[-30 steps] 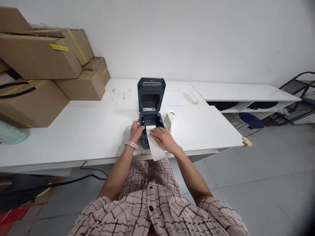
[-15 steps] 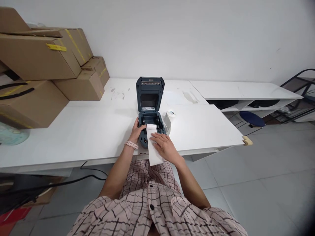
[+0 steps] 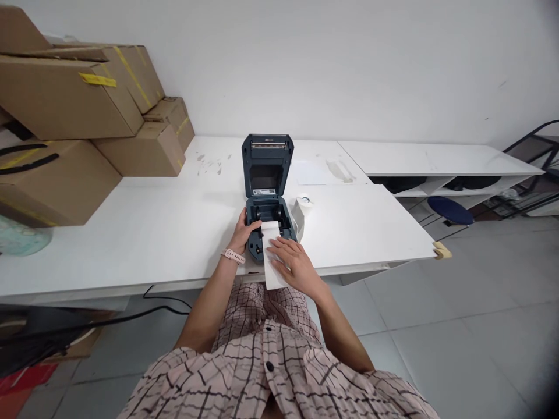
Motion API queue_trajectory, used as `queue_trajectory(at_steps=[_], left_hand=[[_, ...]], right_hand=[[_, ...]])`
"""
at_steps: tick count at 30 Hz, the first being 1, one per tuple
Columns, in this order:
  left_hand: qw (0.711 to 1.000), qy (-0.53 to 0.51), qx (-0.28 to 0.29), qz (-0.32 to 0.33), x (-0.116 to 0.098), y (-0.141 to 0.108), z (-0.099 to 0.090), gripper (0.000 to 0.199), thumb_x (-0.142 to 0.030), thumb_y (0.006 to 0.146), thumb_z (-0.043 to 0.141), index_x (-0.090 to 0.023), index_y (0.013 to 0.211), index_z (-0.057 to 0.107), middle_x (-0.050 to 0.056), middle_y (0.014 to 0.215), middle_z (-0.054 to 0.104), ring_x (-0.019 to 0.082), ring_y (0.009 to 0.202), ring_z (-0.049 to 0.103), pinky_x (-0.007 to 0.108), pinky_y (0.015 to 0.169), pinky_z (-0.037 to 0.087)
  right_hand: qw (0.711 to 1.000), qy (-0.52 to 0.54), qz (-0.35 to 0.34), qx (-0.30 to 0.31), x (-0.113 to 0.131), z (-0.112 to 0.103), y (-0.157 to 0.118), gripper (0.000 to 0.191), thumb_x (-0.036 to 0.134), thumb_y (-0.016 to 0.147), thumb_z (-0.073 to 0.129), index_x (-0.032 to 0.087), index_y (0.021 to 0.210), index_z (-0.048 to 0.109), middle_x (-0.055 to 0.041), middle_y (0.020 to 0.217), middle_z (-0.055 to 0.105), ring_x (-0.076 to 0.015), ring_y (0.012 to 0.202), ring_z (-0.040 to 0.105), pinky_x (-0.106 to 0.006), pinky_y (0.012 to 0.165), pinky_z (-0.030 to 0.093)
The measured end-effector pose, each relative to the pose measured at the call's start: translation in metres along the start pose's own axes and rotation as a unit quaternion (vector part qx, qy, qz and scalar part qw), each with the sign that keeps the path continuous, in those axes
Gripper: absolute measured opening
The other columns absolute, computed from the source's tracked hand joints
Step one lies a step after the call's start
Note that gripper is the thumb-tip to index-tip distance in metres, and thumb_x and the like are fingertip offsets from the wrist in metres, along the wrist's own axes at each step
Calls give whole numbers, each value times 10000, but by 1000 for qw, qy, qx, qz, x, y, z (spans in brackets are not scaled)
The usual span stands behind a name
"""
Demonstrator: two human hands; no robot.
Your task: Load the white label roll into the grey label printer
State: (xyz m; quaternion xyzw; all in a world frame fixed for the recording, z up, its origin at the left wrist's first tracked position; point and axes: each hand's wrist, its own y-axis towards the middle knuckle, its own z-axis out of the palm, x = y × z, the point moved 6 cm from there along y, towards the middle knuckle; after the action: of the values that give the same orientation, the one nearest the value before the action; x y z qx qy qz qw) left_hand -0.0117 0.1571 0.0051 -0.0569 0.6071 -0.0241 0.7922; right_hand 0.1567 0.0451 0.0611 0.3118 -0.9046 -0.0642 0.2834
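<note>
A dark printer (image 3: 267, 166) stands on the white table with its lid raised. A white paper strip (image 3: 273, 270) runs from inside its base over the front edge and hangs down towards my lap. My left hand (image 3: 241, 233) is at the printer's left side, its thumb over the rim at the strip's upper left edge and its other fingers along the outer side. My right hand (image 3: 294, 263) lies on the strip with its fingers spread, pressing it near the front of the base. Just right of the printer stands a white paper roll (image 3: 304, 205) with a loose end.
Cardboard boxes (image 3: 65, 99) are stacked on the left of the table (image 3: 174, 244), with a pale green translucent object (image 3: 24, 237) in front. A blue stool (image 3: 449, 210) is at the right. A black cable hangs below the table edge.
The paper strip lies flatter at its upper end inside the printer. My hands have hardly moved; the view has shifted slightly.
</note>
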Motion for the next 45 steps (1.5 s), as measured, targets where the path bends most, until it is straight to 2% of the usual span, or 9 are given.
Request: queue_trajectory(at_steps=[5,14,20,29,36,45], left_hand=[[1000,0,-4,-6,1,1,-1,896,-284,714,819,-242,1515,420,112,1479,572,292,1279,595,438,1085,487],[1000,-10,-9,-5,5,4,-2,844,-281,681,840,-232,1446,487,107,1383,634,284,1246,614,451,1087,484],[1000,-18,-12,8,7,5,-3,775,-287,662,847,-206,1367,537,112,1345,646,276,1214,624,430,1055,499],[1000,-18,-8,6,6,5,-2,767,-304,667,845,-221,1368,546,94,1333,654,264,1190,631,415,1036,501],[1000,-28,-8,8,6,2,-2,758,-302,679,846,-216,1363,531,91,1322,659,245,1126,653,373,962,530],[999,-29,-5,14,5,3,-2,685,-319,679,846,-208,1297,574,79,1250,689,222,1066,669,355,940,537]], right_hand=[[1000,-11,6,-2,7,-2,-7,365,312,1051,483,240,1390,598,-76,1529,549,-262,1451,477,-532,1208,355],[999,-33,12,14,7,3,1,396,336,1061,456,211,1419,571,-82,1556,513,-259,1481,438,-539,1244,296],[998,-55,8,6,4,8,5,417,337,1063,443,207,1447,545,-100,1570,489,-272,1493,418,-575,1244,275],[998,-65,13,16,7,7,9,426,348,1070,420,187,1444,542,-113,1577,478,-281,1499,408,-583,1246,256],[998,-56,27,25,5,5,11,413,345,1066,439,215,1445,539,-99,1578,480,-281,1501,403,-592,1239,248],[998,-34,38,31,8,5,8,404,335,1061,446,216,1432,551,-107,1584,473,-277,1507,392,-601,1240,233]])
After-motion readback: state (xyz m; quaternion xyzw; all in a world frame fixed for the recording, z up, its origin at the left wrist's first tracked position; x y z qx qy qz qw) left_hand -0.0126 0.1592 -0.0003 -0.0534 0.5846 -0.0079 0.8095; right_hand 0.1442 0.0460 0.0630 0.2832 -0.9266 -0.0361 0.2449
